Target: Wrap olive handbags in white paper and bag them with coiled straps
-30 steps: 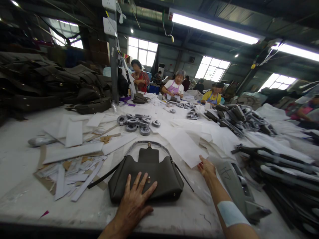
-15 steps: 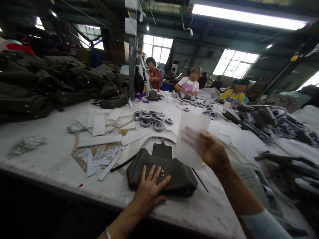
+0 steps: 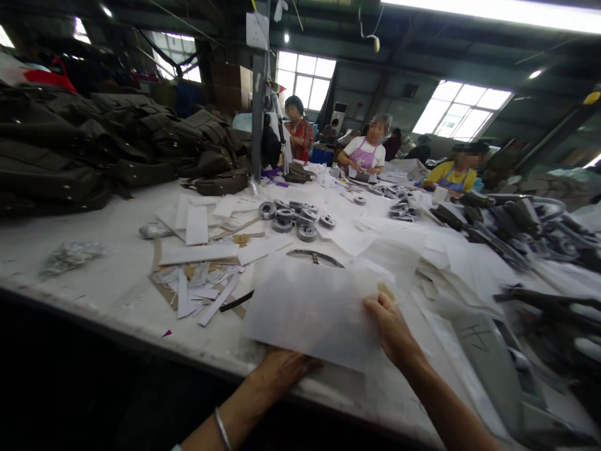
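Note:
A translucent white paper sheet is pinched at its right edge by my right hand, thumb on the near face. The sheet spreads over the dark handbag, hiding nearly all of its body. Only the bag's curved handle shows above the paper, and a dark strap pokes out at the left. My left hand is below the sheet's lower edge, its fingers covered by the paper, so I cannot see how they lie.
Paper and card strips lie left of the bag. Wrapped coiled rolls sit behind it. Dark bags are heaped far left; wrapped dark pieces and white sheets lie right. Co-workers sit across the table.
My right hand has brought the sheet down and leftward from upright beside the bag to over it. My left hand, earlier spread flat on the bag's front, is now partly beneath the sheet.

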Demonstrator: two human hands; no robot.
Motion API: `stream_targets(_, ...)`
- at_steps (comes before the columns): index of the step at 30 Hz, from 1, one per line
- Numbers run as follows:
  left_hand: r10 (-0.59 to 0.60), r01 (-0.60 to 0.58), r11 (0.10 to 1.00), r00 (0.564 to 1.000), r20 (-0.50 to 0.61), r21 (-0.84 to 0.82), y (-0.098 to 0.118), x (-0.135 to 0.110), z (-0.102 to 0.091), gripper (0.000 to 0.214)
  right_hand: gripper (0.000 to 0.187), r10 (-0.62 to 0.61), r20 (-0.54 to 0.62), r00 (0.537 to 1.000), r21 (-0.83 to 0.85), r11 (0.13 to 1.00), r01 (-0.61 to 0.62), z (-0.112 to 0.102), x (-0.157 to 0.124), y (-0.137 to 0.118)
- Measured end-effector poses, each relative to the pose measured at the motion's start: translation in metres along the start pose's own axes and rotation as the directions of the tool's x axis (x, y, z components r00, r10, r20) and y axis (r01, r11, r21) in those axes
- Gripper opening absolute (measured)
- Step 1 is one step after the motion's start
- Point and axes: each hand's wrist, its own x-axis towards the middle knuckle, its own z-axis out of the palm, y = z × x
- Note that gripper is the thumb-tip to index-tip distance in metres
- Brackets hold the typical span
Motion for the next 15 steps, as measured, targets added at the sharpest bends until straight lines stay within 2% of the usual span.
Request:
stream_targets(2,0.072,-0.071,0.995,0.997,-0.006,0.077,0.003,-0.001,-0.001,0.049,0.033,-0.07,-0.059,0.996,-0.233,0.971,0.055,-0.019,0.004,0.004)
stream_targets(3,0.106,-0.105,0.989,0.994,-0.004,0.107,0.004,-0.002,-0.001,0.053,0.039,-0.176,-0.096,0.98,-0.371,0.92,0.129,-0.025,0.004,0.004)
stream_targets(4,0.129,-0.128,0.983,0.992,-0.001,0.13,0.005,-0.003,-0.002,0.057,0.046,-0.317,-0.111,0.942,-0.511,0.831,0.219,-0.03,0.004,0.001)
stream_targets(5,0.144,-0.144,0.979,0.99,0.008,0.146,0.005,-0.003,-0.003,0.06,0.054,-0.464,-0.092,0.881,-0.634,0.709,0.308,-0.031,0.002,-0.002)
stream_targets(7,0.155,-0.155,0.973,0.988,0.013,0.171,0.004,-0.005,-0.003,0.059,0.064,-0.661,0.077,0.746,-0.766,0.44,0.469,-0.025,-0.007,-0.011)
stream_targets(8,0.158,-0.158,0.97,0.987,0.01,0.183,0.003,-0.005,-0.002,0.057,0.067,-0.684,0.213,0.698,-0.769,0.323,0.552,-0.017,-0.014,-0.014)
stream_targets(10,0.159,-0.154,0.966,0.987,-0.004,0.206,0.001,-0.007,0.003,0.055,0.079,-0.581,0.524,0.623,-0.67,0.171,0.723,0.002,-0.03,-0.018)
stream_targets(12,0.154,-0.149,0.965,0.988,-0.005,0.214,-0.001,-0.009,0.011,0.057,0.096,-0.363,0.773,0.519,-0.508,0.134,0.851,0.023,-0.043,-0.015)
stream_targets(13,0.143,-0.14,0.968,0.99,0.002,0.21,-0.002,-0.01,0.015,0.058,0.101,-0.26,0.838,0.48,-0.459,0.143,0.877,0.032,-0.047,-0.011)
stream_targets(14,0.128,-0.127,0.971,0.992,0.01,0.201,-0.002,-0.011,0.019,0.059,0.101,-0.177,0.866,0.467,-0.443,0.159,0.882,0.039,-0.048,-0.007)
stream_targets(15,0.107,-0.108,0.977,0.994,0.018,0.185,-0.003,-0.011,0.021,0.058,0.095,-0.112,0.87,0.48,-0.457,0.177,0.872,0.044,-0.047,-0.003)
